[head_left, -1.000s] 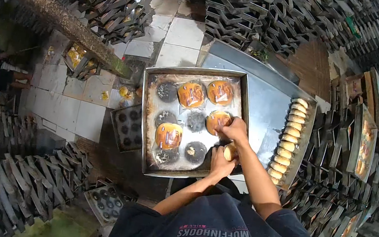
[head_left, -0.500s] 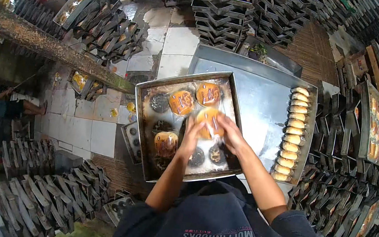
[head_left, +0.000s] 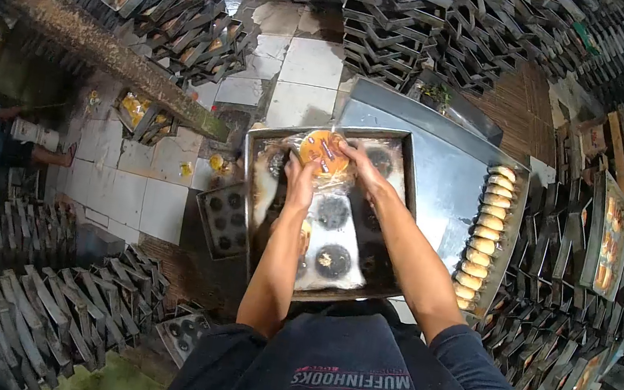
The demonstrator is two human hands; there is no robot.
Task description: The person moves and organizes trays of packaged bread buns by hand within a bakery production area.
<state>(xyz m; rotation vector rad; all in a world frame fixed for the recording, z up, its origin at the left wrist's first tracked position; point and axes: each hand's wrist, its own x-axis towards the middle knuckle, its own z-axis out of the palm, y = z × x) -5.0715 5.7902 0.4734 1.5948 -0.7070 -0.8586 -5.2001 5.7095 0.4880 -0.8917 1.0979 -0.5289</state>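
Observation:
Between my two hands is a round golden bun in printed clear plastic wrap (head_left: 322,150), over the far edge of a worn metal baking tray (head_left: 411,169). My left hand (head_left: 299,181) grips its near left side, fingers partly hidden. My right hand (head_left: 363,167) presses the right side with thumb and fingers. Dark round marks (head_left: 333,211) cover the bare tray floor. Another bun (head_left: 304,236) lies in the tray, mostly covered by my left forearm.
A larger shallow metal tray (head_left: 432,144) extends beyond on the right, with a row of buns (head_left: 490,223) standing along its right side. Stacked baking trays (head_left: 386,24) surround the area. A wooden beam (head_left: 123,54) crosses the left. A person's leg (head_left: 52,154) shows at far left.
My hands have moved from the tray's middle to its far edge with a wrapped bun. Two wrapped buns that lay in the far part no longer show there. The view has shifted slightly.

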